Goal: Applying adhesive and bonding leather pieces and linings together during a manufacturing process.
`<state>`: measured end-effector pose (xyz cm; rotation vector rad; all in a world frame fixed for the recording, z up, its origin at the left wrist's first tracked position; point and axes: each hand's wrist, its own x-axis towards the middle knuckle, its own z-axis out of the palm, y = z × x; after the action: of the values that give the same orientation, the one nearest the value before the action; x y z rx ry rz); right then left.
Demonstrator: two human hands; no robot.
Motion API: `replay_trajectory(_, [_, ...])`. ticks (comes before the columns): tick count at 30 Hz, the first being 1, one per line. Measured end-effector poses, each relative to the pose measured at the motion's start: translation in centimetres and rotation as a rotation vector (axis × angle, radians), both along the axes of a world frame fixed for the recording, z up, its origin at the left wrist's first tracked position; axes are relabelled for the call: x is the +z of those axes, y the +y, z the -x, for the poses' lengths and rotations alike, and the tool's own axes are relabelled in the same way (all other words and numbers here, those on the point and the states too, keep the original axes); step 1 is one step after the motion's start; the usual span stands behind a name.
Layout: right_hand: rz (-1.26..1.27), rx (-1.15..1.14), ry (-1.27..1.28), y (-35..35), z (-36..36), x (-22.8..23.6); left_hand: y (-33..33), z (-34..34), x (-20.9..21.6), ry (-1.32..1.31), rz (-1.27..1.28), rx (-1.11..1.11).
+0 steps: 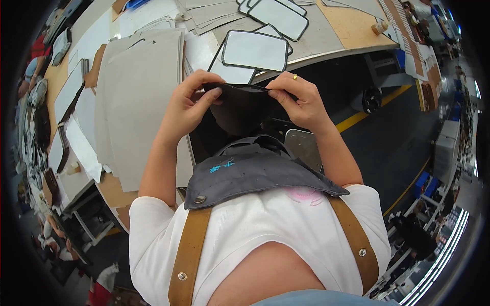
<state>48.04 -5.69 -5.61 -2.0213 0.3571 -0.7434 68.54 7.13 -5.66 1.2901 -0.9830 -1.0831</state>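
A black, flexible sheet piece (239,108), perhaps leather or fabric, hangs between my hands in front of my grey apron (250,166). My left hand (193,104) pinches its upper left corner between thumb and fingers. The upper right corner is pinched by my right hand (298,101), which wears a ring. Along its top edge the piece looks slightly parted, like two layers. Just beyond it, on the table, a white rounded panel with a black border (255,49) overlaps similar ones.
Large grey sheets (138,107) lie stacked on the table to my left. Farther off are more black-edged panels (278,18) and a small bottle (379,28). A black wheel-shaped thing (371,99) is under the table on the right. Other people work at the far left.
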Motion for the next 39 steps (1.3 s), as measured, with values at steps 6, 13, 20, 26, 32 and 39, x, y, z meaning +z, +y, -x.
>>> replay_trajectory(6, [-0.018,0.083,-0.036,-2.4,0.7,1.3,-1.6,2.0,3.7,-0.618,0.094,0.041])
replay_trajectory(13, [0.055,0.119,-0.062,-3.5,1.4,2.0,-1.9,3.2,5.1,-0.629,0.030,0.054])
replay_trajectory(20, [0.140,0.110,-0.061,-3.9,1.6,2.6,-2.5,3.2,5.4,-0.528,-0.022,0.046])
replay_trajectory(26, [0.258,0.074,-0.076,-3.5,1.1,2.7,-2.0,3.5,5.1,-0.547,0.032,0.097])
replay_trajectory(32, [0.250,0.070,-0.065,-3.0,0.9,2.9,-1.9,3.4,5.4,-0.372,-0.005,0.071])
replay_trajectory(39, [0.340,0.018,-0.008,-3.0,0.9,3.0,-1.9,3.1,5.5,-0.377,0.027,0.045])
